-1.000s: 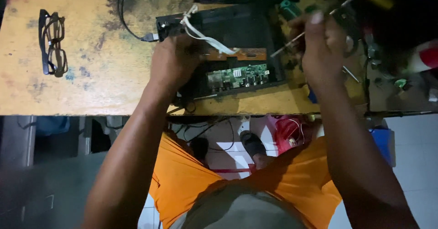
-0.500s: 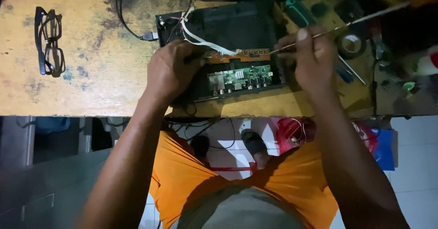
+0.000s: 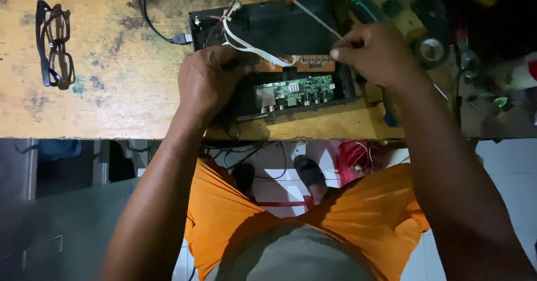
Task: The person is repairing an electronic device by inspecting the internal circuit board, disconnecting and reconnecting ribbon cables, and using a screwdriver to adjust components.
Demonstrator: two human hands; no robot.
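Two bare hands work over an opened black box (image 3: 279,32) of electronics on a worn wooden desk (image 3: 112,90), seen from above. The left hand (image 3: 208,79) rests knuckles up on the near left corner of the box, fingers curled down onto it; whether they grip anything underneath cannot be told. The right hand (image 3: 377,54) pinches the thin metal shaft of a screwdriver (image 3: 313,15), whose orange handle angles up and away to the left, over the far side of the box. Between the hands lies a green circuit board (image 3: 293,90) with a row of small sockets, and just beyond it a narrow brown board (image 3: 296,64). A flat white ribbon cable (image 3: 246,43) runs from the brown board past the left hand's far side. A black cable (image 3: 154,26) plugs into the box beyond the left hand. Well to the left of that hand lies a folded pair of glasses (image 3: 53,43). Beyond the right hand sits a roll of tape (image 3: 432,48).
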